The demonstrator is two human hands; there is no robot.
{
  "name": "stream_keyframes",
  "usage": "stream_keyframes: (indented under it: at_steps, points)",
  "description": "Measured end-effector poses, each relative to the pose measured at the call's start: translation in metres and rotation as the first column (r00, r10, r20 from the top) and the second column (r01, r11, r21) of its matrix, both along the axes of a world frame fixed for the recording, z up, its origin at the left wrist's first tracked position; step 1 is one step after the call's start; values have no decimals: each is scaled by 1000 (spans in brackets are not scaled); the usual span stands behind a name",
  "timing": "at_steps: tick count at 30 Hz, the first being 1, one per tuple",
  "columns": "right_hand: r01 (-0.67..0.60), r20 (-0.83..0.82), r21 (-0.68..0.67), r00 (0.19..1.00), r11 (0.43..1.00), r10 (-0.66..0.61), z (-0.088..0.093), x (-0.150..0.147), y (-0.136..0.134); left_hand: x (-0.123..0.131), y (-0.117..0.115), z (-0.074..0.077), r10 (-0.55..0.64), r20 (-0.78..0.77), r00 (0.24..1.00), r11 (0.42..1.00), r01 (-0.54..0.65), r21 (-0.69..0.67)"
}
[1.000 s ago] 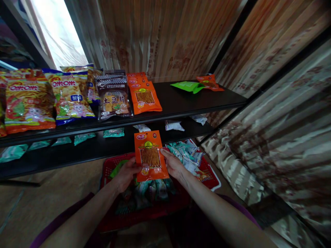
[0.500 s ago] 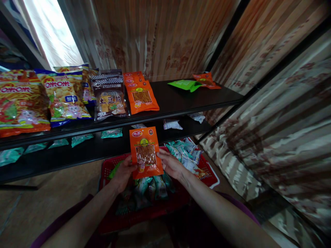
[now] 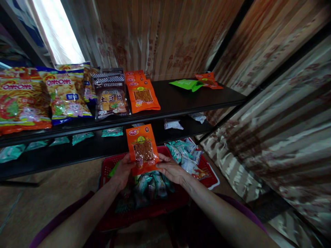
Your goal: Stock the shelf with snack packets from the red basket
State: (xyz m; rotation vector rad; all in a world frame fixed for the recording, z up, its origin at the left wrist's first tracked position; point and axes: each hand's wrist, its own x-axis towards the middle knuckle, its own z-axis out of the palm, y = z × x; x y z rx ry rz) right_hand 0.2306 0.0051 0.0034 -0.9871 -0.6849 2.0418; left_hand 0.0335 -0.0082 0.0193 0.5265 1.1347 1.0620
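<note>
Brown bag (image 3: 111, 100): "土豆片"; blue-edged bag (image 3: 66, 94): "咪咪", "蟹味".

The head view faces the shelf (image 3: 178, 98) (close, from above).

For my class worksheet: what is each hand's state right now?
Left hand: holding the orange snack packet by its left edge.
Right hand: holding the same packet by its right edge.
</note>
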Motion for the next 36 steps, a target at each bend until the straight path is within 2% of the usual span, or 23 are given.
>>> stream_keyframes:
  at_steps: [6, 16, 25, 31, 36]
  points:
    - [-35, -17, 37, 999, 999, 35, 3, -3, -2, -5, -1, -2, -9, -10, 1000, 1000, 9, -17]
    - [-9, 25, 33, 1000, 999, 9, 8, -6, -1, -7, -3, 12, -4, -28, 1000, 999, 3, -35]
    - [13, -2, 1, 1000, 1000, -13, 2, -6, 2, -8, -4, 3, -21, 4, 1000, 1000, 21, -18]
    - [33, 30, -25, 999, 999, -33, 4, -4, 4, -6, -7, 5, -32, -9, 999, 999, 32, -25]
    - [123, 99, -79, 988, 989, -115, 3, -3, 5, -1, -10, 4, -66, 23, 998, 997, 66, -40]
